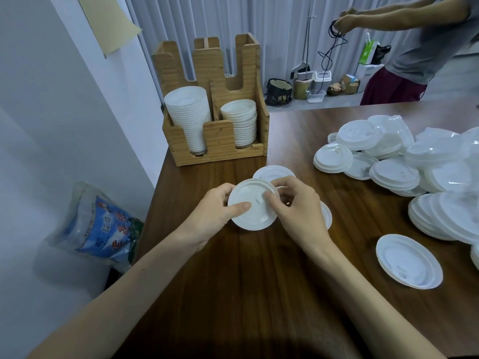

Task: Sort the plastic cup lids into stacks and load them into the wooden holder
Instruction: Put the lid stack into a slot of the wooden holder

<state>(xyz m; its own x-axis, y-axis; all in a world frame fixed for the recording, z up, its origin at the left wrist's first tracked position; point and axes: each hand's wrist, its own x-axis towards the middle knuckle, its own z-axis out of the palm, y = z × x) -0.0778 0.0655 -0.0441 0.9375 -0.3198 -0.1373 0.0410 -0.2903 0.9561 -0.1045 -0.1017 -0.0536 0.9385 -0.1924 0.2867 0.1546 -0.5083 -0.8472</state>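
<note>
Room: white wall on the left, pale pleated curtain behind, and a dark brown wooden table (259,281) filling the foreground.
Floor, far left: a clear plastic bag with blue print (103,224) slumps against the wall, beside the table's edge.
Holder: a slotted light wooden holder (220,141) stands at the table's back left corner. A tall stack of white lids (188,107) fills its left compartment and a shorter stack of off-white lids (241,120) sits in the right one.
Left hand: the left hand (212,211) grips a flat round white plastic lid (248,206) at its left rim, thumb pressed on the top face, fingers curled round the far edge.
Task lid: held just above the table in front of the holder, roughly level, between both hands.
Right hand: the right hand (298,206) pinches the same lid's right rim, thumb on top and fingers curled under. I cannot tell whether a second lid hides beneath.
Nearby: a loose white lid (272,172) lies just behind the held one, and a half-hidden lid (327,215) shows from under the right hand.
Right side: a jumbled heap of white and translucent lids (414,164) lies well apart from the holder, with a single white lid (408,260) lying alone nearer the camera.
Background right: another person (414,47) handles a dark cord.
Handling: the lid is probably very light, thin and springy, likely to buckle if squeezed across the face. Smooth nested lids may cling together, so opposite points on the rim look the safest hold.
</note>
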